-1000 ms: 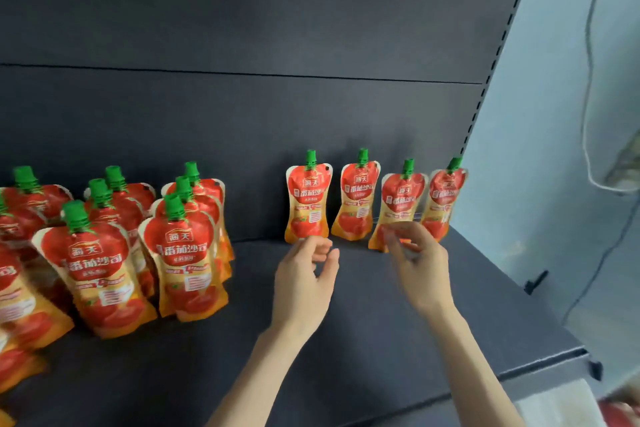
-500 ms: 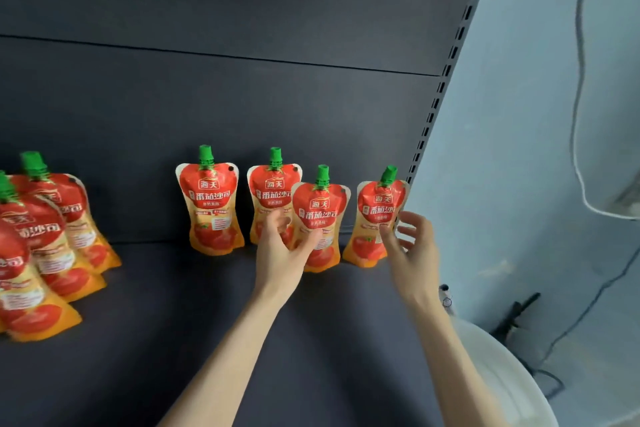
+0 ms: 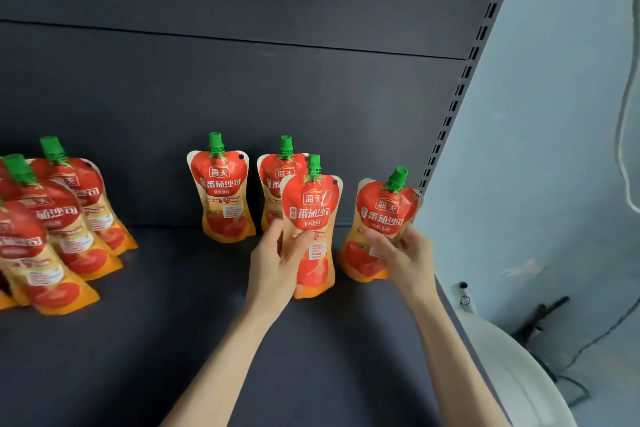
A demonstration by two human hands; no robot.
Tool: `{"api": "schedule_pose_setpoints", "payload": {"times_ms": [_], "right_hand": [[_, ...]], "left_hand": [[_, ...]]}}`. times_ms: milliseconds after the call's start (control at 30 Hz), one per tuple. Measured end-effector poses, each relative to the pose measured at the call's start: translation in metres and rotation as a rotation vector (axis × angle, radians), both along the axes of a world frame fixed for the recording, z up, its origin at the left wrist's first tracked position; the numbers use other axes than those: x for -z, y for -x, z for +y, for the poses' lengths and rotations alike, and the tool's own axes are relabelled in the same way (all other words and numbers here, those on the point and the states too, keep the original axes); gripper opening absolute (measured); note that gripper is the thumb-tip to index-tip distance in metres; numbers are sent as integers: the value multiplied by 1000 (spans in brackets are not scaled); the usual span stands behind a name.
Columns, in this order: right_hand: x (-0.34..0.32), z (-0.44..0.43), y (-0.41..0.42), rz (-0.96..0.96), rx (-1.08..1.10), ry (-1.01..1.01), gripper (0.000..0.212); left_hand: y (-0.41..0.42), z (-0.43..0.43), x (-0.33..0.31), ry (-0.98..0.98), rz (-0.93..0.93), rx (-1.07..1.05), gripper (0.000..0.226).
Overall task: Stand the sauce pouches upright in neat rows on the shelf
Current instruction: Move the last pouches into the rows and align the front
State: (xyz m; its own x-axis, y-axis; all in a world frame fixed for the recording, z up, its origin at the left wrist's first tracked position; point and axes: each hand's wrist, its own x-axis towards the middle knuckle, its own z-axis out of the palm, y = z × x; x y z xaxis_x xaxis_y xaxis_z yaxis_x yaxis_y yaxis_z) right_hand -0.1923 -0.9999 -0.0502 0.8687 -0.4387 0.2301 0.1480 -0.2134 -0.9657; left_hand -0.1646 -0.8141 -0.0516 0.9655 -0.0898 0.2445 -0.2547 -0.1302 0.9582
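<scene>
Red and orange sauce pouches with green caps stand on a dark shelf [image 3: 173, 340]. My left hand [image 3: 275, 263] grips one pouch [image 3: 311, 215] by its left edge, thumb across the front, forward of the back row. My right hand [image 3: 405, 256] pinches the rightmost pouch [image 3: 381, 215], which tilts to the right near the shelf's end. Two pouches stand upright against the back panel: one [image 3: 221, 191] free, the other [image 3: 273, 177] partly hidden behind the pouch in my left hand.
A cluster of several pouches [image 3: 55, 229] stands at the left, running out of view. A slotted upright post [image 3: 460, 87] marks the shelf's right end, with a pale wall behind it. A white round object [image 3: 512, 374] lies below right.
Both hands closed on pouches: the left has drawn its pouch forward from the back row, the right has taken hold of the end pouch. The view came closer.
</scene>
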Motion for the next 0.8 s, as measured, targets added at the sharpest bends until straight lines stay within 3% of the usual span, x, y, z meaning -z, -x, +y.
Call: {"api": "schedule_pose_setpoints", "payload": {"times_ms": [267,433,700,800], "right_hand": [[-26,101,45,-94,-280,-175,25],[-22,182,66,-119,-297,-204,27],[1,345,92,-115,-281,-233,16],[3,390,98,-115,-280,-246,25]], "left_hand": [[54,81,-20,120,-46,-69,31],[84,157,-24,115,-120,-99,20],[112,319,-2,96,-103,-103,35],[115,364,3,106,-73,-114,28]]}}
